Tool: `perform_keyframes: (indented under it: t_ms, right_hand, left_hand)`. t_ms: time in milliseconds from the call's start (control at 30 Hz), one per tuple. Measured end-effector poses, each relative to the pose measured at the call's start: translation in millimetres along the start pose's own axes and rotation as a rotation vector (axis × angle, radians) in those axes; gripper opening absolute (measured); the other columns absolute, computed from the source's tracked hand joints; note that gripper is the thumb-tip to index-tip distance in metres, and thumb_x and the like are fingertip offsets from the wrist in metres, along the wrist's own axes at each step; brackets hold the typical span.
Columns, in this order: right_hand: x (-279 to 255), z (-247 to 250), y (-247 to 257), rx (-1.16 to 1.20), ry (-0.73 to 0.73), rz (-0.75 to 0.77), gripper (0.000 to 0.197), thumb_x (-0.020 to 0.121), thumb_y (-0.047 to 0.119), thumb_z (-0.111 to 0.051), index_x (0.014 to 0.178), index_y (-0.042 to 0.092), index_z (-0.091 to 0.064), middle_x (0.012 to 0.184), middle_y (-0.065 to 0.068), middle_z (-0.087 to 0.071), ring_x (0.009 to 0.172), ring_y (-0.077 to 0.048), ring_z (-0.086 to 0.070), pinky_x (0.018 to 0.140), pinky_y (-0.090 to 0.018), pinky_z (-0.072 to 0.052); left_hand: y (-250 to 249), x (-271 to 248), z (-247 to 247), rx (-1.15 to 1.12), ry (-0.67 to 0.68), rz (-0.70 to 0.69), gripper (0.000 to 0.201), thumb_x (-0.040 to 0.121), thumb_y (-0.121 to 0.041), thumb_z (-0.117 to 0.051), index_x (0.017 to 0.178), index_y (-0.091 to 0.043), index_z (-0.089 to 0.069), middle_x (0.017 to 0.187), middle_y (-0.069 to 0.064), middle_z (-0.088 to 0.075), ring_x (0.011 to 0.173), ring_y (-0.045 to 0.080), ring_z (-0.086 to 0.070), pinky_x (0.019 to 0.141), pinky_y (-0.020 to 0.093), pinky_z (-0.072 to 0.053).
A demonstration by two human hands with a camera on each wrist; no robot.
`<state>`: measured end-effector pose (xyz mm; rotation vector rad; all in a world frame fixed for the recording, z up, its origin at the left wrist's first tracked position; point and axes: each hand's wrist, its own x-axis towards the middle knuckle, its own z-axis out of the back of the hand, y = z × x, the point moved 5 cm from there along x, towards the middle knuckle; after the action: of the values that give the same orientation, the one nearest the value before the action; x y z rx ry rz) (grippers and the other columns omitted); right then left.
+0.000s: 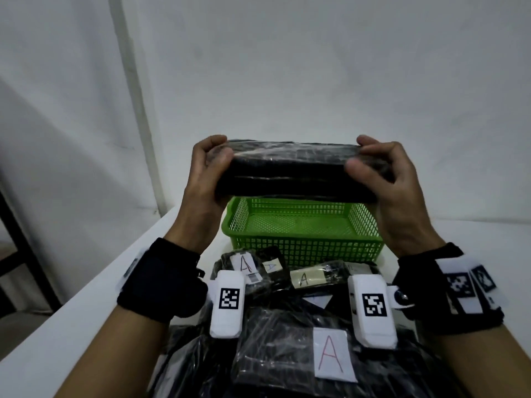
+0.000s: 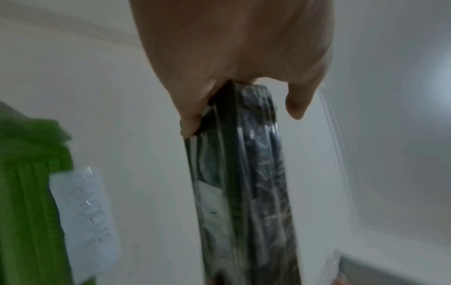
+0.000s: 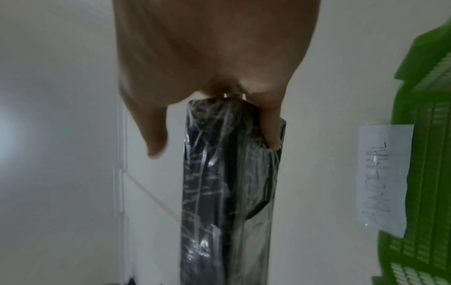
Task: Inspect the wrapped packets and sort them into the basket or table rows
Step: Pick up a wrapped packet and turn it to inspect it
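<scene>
We hold one dark packet (image 1: 293, 170), wrapped in clear film, level in the air above the far side of the green basket (image 1: 304, 239) and clear of it. Our left hand (image 1: 207, 179) grips its left end and our right hand (image 1: 385, 179) its right end, each with the thumb on the near face and curled fingers over the top edge; the fingers behind the packet are hidden in the head view. In the left wrist view the hand (image 2: 234, 48) fills the upper frame and the packet (image 2: 244, 183) runs out past the lower edge; a pale patch shows under the film, its markings unreadable. The right wrist view shows the same packet (image 3: 229, 192) end on, cut off below, with the hand (image 3: 214, 50) above it. A paper label (image 3: 383, 173) on the basket's outer wall carries handwriting we cannot make out. Nearer us lies a heap of wrapped packets (image 1: 287, 340), several with paper tags marked "A" (image 1: 330, 354), partly covered by our forearms and the white wrist devices (image 1: 227, 303). The white table (image 1: 86, 297) has bare surface left of the heap, up to its left edge.
</scene>
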<state>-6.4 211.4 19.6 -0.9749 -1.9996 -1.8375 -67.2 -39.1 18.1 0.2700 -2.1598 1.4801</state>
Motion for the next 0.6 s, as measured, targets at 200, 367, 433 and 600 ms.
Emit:
perform_keyframes:
  t_ms: [200, 367, 433, 600]
  right_hand:
    - [4, 6, -2, 0.125, 0.062, 0.042, 0.045, 0.071, 0.016, -0.076, 0.112, 0.024, -0.059, 0.141, 0.006, -0.053, 0.125, -0.012, -0.06, 0.095, -0.032, -0.054]
    - [2, 8, -18, 0.105, 0.136, -0.322, 0.085, 0.061, 0.005, -0.082, 0.139, 0.007, -0.048, 0.126, -0.013, -0.069, 0.099, -0.027, -0.074, 0.065, -0.028, -0.06]
    - [2, 10, -20, 0.075, 0.076, -0.311, 0.08, 0.059, 0.01, -0.077, 0.135, -0.001, -0.052, 0.123, -0.022, -0.07, 0.087, -0.024, -0.075, 0.063, -0.028, -0.06]
    - [7, 17, -10, 0.051, 0.006, -0.176, 0.08, 0.053, 0.011, -0.081, 0.128, 0.006, -0.052, 0.12, -0.018, -0.07, 0.087, -0.022, -0.073, 0.069, -0.032, -0.061]
  left_hand:
    - [15, -2, 3, 0.11, 0.022, 0.331, 0.06, 0.09, -0.043, -0.064, 0.139, -0.011, -0.05, 0.122, 0.006, -0.067, 0.099, 0.016, -0.069, 0.068, 0.028, -0.058]
    - [11, -3, -2, 0.183, 0.062, 0.163, 0.07, 0.078, -0.031, -0.072, 0.142, -0.026, -0.043, 0.113, -0.001, -0.072, 0.094, 0.021, -0.073, 0.076, 0.039, -0.061]
    - [14, -6, -7, 0.204, 0.094, 0.131, 0.068, 0.083, -0.025, -0.07, 0.144, -0.027, -0.04, 0.117, -0.001, -0.071, 0.098, 0.022, -0.073, 0.079, 0.039, -0.06]
    - [16, -7, -10, 0.264, 0.118, 0.049, 0.068, 0.092, -0.02, -0.067, 0.149, -0.027, -0.03, 0.124, 0.006, -0.067, 0.106, 0.025, -0.07, 0.087, 0.035, -0.058]
